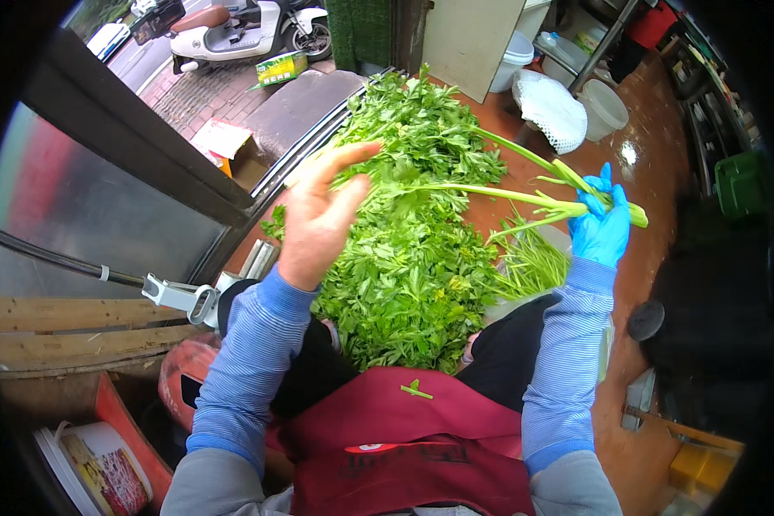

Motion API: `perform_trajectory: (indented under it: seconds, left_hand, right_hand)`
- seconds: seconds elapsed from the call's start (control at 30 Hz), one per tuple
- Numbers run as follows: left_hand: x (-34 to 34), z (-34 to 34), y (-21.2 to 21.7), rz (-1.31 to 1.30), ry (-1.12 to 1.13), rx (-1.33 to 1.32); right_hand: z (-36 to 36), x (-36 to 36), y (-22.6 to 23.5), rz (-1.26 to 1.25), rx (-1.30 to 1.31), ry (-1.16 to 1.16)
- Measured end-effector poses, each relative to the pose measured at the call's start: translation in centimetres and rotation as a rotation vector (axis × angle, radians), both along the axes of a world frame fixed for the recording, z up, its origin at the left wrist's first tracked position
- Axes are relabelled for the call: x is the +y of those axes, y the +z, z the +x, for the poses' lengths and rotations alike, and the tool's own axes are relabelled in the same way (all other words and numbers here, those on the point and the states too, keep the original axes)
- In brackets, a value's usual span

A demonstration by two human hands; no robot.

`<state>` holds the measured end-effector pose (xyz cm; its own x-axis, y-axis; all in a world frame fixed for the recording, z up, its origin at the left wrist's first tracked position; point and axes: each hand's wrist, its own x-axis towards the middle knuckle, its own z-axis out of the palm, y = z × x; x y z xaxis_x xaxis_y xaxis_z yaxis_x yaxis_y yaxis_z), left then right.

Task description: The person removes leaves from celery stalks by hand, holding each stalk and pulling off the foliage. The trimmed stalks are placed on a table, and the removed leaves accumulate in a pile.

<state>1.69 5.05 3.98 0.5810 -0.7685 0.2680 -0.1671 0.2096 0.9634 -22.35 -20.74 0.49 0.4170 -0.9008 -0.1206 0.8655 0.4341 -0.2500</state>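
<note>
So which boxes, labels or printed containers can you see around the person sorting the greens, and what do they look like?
Small carton: on the pavement near the scooter, rectangular, green and yellow.
Open cardboard box: by the doorway rail, brown with pale flaps.
Printed bucket: lower left beside the person, round, white with a red and yellow label.
Apron: dark red, with a small white and red mark.

A wet reddish-brown floor point(654, 172) carries a broad heap of leafy greens point(413, 258) at its middle; toward its far edge stand a white bucket point(605, 107), a tub under white netting point(550, 107) and a lidded white pail point(514, 58).
</note>
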Motion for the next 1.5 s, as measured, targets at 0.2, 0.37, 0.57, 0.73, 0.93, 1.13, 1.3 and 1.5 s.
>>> perform_trajectory:
  seconds: [0.2,0.37,0.57,0.73,0.93,1.13,1.3,1.5]
  left_hand:
    - [-3.2,-2.0,-3.9,0.39,-0.443,0.285]
    - [-2.3,-1.5,-5.0,0.643,-0.468,-0.23]
    - [-1.4,-3.4,-3.0,0.494,-0.262,-0.502]
    - [-0.7,-2.4,-3.6,0.453,-0.454,-0.376]
    - [-1.5,1.8,-2.5,0.204,0.046,-0.49]
    - [-2.6,-1.0,-0.8,-0.001,-0.125,-0.379]
    - [-2.8,-0.3,-1.4,0.066,-0.065,-0.138]
    - [-0.7,0.8,-1.2,0.257,-0.152,-0.535]
  right_hand:
    - [0.9,0.6,0.2,-0.039,-0.039,0.056]
    - [0.3,1.2,1.3,-0.089,0.128,0.027]
    - [-1.2,0.0,0.8,-0.133,0.085,0.081]
    - [-1.0,0.2,1.0,-0.157,0.05,0.11]
    - [-1.2,0.7,1.4,-0.166,0.085,0.125]
    - [1.6,2.3,1.1,-0.115,0.054,0.246]
    - [0.8,1.8,1.7,-0.088,0.049,0.199]
    - [0.4,1.5,3.0,-0.126,0.233,-0.109]
